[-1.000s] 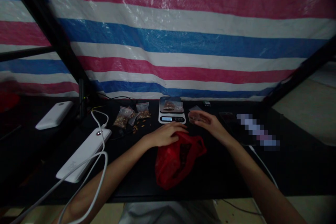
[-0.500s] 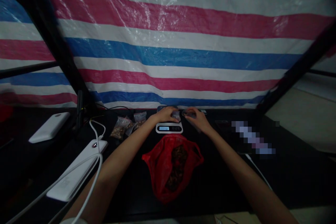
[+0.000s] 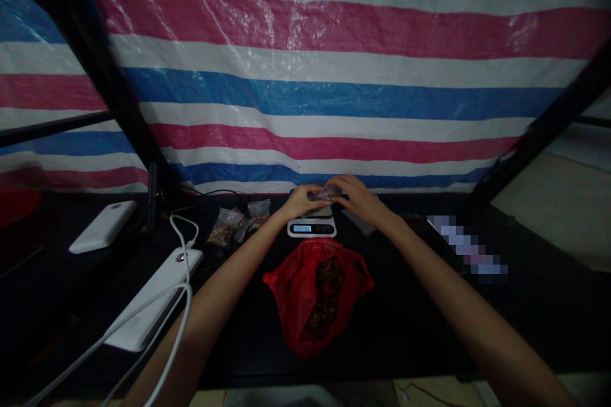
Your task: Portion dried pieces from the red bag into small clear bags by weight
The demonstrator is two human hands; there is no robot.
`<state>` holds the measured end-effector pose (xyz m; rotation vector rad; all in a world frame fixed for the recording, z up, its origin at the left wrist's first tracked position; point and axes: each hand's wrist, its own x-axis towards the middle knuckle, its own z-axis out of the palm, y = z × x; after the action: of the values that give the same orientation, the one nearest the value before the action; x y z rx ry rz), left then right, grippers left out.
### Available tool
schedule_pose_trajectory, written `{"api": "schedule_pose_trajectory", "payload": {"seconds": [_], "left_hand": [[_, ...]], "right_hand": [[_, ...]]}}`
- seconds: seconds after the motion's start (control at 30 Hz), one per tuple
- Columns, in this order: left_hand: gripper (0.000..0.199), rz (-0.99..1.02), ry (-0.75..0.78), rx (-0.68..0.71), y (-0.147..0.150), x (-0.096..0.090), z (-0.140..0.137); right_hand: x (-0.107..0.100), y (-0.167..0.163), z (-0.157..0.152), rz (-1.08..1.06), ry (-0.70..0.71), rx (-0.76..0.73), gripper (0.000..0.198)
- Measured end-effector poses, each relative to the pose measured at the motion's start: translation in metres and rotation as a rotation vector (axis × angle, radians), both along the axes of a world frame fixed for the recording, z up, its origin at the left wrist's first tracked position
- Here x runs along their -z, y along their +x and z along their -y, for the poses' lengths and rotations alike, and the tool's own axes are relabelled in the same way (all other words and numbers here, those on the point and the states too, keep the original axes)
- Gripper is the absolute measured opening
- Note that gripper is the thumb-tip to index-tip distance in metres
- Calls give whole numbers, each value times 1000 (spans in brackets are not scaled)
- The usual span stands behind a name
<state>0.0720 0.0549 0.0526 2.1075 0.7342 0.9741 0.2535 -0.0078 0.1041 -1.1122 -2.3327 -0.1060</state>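
Both hands meet above a small digital scale point(image 3: 312, 229) with a lit display. My left hand point(image 3: 301, 202) pinches one side of a small clear plastic bag point(image 3: 330, 191). On its other side my right hand point(image 3: 358, 198) has its fingers closed on the same bag. What is inside the bag is too dark to make out. Nearer to me lies an open red plastic bag point(image 3: 296, 292) with dark brown pieces point(image 3: 324, 299) in it. Left of the scale are several filled clear zip bags point(image 3: 224, 227).
Two white power banks point(image 3: 155, 299) point(image 3: 104, 226) lie at the left, and a white cable point(image 3: 188, 311) loops over my left forearm. A flat clear plastic piece point(image 3: 359, 222) lies right of the scale. Farther right is a partly blurred-out object point(image 3: 468, 245). Striped sheeting point(image 3: 305, 102) hangs behind the black table.
My right hand has moved left and up to meet my left hand, and both now grip the clear bag over the scale. The view has shifted slightly.
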Motion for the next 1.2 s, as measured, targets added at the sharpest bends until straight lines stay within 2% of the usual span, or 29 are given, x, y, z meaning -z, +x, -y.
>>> {"api": "schedule_pose_trajectory", "payload": {"seconds": [0.1, 0.2, 0.37, 0.43, 0.5, 0.63, 0.7, 0.83, 0.97, 1.2], "left_hand": [[38, 53, -29, 13, -1, -3, 4], [38, 91, -62, 51, -2, -5, 5], [42, 73, -69, 62, -5, -10, 5], [42, 12, -21, 40, -6, -13, 2], [42, -68, 71, -1, -7, -14, -1], [42, -324, 270, -122, -6, -5, -8], [45, -474, 331, -179, -3, 3, -9], [60, -618, 383, -233, -3, 18, -7], [61, -484, 424, -317, -19, 21, 2], [28, -45, 486, -610, -65, 38, 50]], "right_hand": [[-16, -6, 4, 168, 58, 0, 24], [-22, -9, 9, 279, 114, 60, 25], [-14, -2, 14, 215, 150, 156, 24], [-3, 3, 12, 77, 133, 175, 25], [14, 8, 7, -158, 84, 207, 33], [59, 17, -3, -633, -121, 309, 53], [81, 23, -6, -726, -199, 377, 48], [113, 32, -4, -691, -237, 434, 38], [123, 34, 1, -631, -223, 416, 35], [121, 27, 10, -280, -145, 536, 43]]}}
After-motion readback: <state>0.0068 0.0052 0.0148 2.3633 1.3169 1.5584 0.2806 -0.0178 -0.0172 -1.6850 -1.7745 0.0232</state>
